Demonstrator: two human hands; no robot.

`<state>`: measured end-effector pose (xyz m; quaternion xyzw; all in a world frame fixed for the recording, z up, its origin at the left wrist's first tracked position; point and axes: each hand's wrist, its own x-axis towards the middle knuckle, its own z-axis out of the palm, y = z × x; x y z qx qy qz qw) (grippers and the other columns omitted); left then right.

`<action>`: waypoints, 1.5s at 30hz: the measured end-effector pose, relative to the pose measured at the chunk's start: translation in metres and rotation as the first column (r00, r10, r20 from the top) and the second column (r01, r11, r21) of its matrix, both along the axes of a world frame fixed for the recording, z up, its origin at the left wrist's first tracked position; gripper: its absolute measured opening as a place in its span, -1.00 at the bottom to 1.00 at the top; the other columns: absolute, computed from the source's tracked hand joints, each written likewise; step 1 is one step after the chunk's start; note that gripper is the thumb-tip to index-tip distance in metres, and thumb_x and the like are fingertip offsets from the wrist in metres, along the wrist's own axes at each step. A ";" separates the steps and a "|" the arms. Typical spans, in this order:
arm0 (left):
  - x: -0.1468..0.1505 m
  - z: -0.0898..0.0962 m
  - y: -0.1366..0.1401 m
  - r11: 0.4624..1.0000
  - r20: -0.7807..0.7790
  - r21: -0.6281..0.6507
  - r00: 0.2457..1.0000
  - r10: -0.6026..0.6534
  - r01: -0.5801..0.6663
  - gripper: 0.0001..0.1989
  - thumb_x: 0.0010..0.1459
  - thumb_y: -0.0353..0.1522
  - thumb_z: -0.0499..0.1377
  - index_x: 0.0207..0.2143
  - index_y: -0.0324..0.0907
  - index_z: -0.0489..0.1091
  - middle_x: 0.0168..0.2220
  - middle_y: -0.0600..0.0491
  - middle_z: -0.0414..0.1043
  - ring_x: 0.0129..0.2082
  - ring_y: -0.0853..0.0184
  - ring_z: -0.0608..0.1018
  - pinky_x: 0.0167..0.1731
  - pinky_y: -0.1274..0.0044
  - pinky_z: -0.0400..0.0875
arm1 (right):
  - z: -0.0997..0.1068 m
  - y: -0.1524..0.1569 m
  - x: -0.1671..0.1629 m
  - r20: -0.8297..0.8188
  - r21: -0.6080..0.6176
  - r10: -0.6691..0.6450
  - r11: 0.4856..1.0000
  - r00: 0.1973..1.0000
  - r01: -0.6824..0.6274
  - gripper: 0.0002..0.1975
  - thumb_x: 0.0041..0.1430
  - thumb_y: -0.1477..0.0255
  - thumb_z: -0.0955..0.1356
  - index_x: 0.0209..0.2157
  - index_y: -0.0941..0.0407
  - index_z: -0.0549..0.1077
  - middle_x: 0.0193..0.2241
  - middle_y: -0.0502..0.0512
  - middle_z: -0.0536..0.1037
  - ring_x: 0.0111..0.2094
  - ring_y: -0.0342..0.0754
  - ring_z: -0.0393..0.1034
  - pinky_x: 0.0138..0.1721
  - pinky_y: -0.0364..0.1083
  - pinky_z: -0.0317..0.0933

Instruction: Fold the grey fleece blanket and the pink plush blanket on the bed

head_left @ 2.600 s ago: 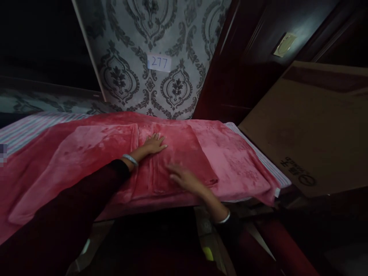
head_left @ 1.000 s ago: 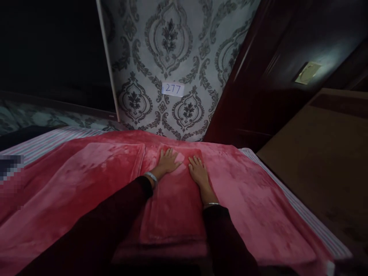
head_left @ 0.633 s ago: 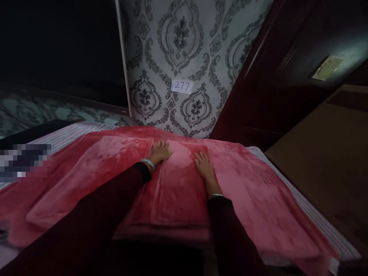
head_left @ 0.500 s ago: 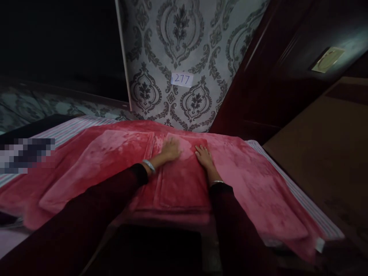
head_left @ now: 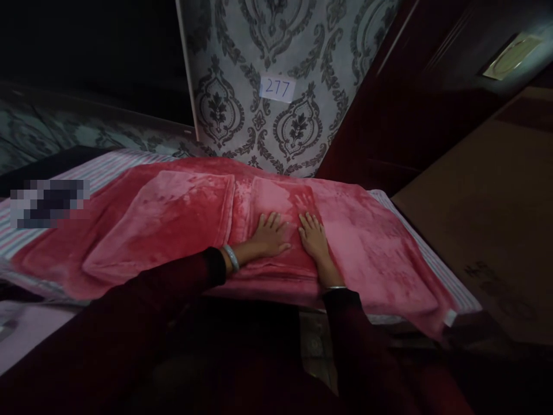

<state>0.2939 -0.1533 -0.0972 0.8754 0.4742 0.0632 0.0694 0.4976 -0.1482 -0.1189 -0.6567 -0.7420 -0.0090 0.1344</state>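
Observation:
A plush red and pink blanket [head_left: 371, 248] lies spread over a table, with folded panels on its left and in its middle. My left hand [head_left: 271, 235], a bracelet at its wrist, rests flat on the middle folded panel [head_left: 270, 196], fingers spread. Beside it, my right hand [head_left: 314, 236] lies flat near the right edge of the same panel, also open. Neither hand grips the cloth. Pale smoothed patches and finger marks show in the pile beyond both hands. Another folded section [head_left: 173, 219] lies to the left of a raised fold.
Under the blanket is a striped cloth [head_left: 415, 242]. A dark screen [head_left: 95, 57] stands at the back left. A paper marked 277 [head_left: 277, 89] is on the patterned wall. A large cardboard box [head_left: 484, 207] and a dark red door [head_left: 389, 127] are on the right.
Both hands have slid toward me over the middle panel, leaving marks in the pile. The camera view has tilted downward somewhat from the wall.

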 end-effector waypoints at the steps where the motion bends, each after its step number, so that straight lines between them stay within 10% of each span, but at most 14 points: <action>1: -0.010 0.002 0.000 1.000 -0.024 -0.010 1.000 0.017 -0.017 -0.17 0.29 0.07 0.00 0.46 -0.18 0.03 0.50 -0.17 -0.17 0.49 -0.10 -0.18 0.40 0.00 -0.37 | 0.002 0.000 -0.001 0.003 -0.004 -0.003 1.000 1.000 0.003 -0.43 0.44 0.35 0.11 0.42 0.08 0.15 0.45 0.16 0.08 0.44 0.14 -0.07 0.36 0.23 -0.05; 8: -0.068 0.019 -0.002 0.993 -0.123 -0.065 0.989 0.085 -0.094 -0.19 0.34 -0.04 0.04 0.45 -0.35 -0.02 0.50 -0.26 -0.21 0.49 -0.05 -0.14 0.40 0.00 -0.40 | 0.010 0.002 -0.005 -0.004 -0.030 -0.031 0.999 1.000 0.031 -0.43 0.44 0.34 0.11 0.42 0.08 0.14 0.45 0.15 0.05 0.45 0.15 -0.08 0.38 0.24 -0.07; 14: -0.043 0.046 -0.021 0.990 -0.059 -0.062 0.991 0.123 -0.126 -0.37 0.41 -0.12 -0.07 0.34 -0.35 0.22 0.41 -0.32 0.11 0.43 -0.06 0.10 0.39 -0.02 -0.20 | 0.022 0.004 0.001 -0.110 -0.092 -0.009 0.996 0.994 -0.001 -0.43 0.39 0.40 0.13 0.38 0.16 0.23 0.38 0.21 0.23 0.41 0.08 0.05 0.39 0.16 -0.03; 22: 0.009 0.006 -0.085 0.997 -0.021 -0.007 0.997 -0.080 0.080 -0.20 0.31 0.08 0.00 0.44 -0.14 0.06 0.48 -0.19 -0.08 0.47 -0.12 -0.04 0.37 -0.07 -0.21 | 0.011 -0.057 -0.027 0.072 -0.082 -0.095 0.992 0.993 0.101 -0.46 0.47 0.29 0.09 0.42 -0.05 0.14 0.45 0.06 0.10 0.44 0.10 -0.06 0.35 0.23 0.00; 31: -0.039 -0.003 -0.110 0.992 -0.086 0.127 0.996 0.017 -0.006 -0.18 0.28 0.01 0.11 0.37 -0.40 0.17 0.40 -0.38 0.10 0.42 -0.13 0.11 0.38 0.12 -0.10 | 0.013 -0.068 -0.035 0.077 -0.103 -0.119 0.987 0.990 0.126 -0.44 0.47 0.28 0.07 0.43 -0.02 0.11 0.46 0.10 0.05 0.45 0.11 -0.09 0.36 0.21 -0.05; 36: -0.070 0.021 -0.121 0.989 0.056 0.126 0.994 -0.089 0.081 -0.59 0.36 -0.18 0.09 0.08 -0.27 0.46 0.08 -0.20 0.49 0.15 0.07 0.47 0.23 0.23 0.21 | 0.010 -0.069 -0.034 0.082 -0.089 -0.110 0.989 0.991 0.117 -0.44 0.47 0.29 0.05 0.43 0.01 0.12 0.45 0.11 0.08 0.44 0.10 -0.08 0.35 0.20 -0.03; 45: -0.145 0.038 -0.118 0.908 0.012 0.134 0.916 0.400 -0.398 -0.70 0.24 -0.26 0.20 -0.10 -0.30 0.46 -0.08 -0.23 0.44 0.02 -0.03 0.46 -0.02 0.21 0.37 | 0.007 -0.069 -0.035 0.104 -0.066 -0.121 0.989 0.987 0.129 -0.44 0.47 0.29 0.05 0.42 0.00 0.15 0.44 0.12 0.11 0.43 0.10 -0.05 0.35 0.20 -0.02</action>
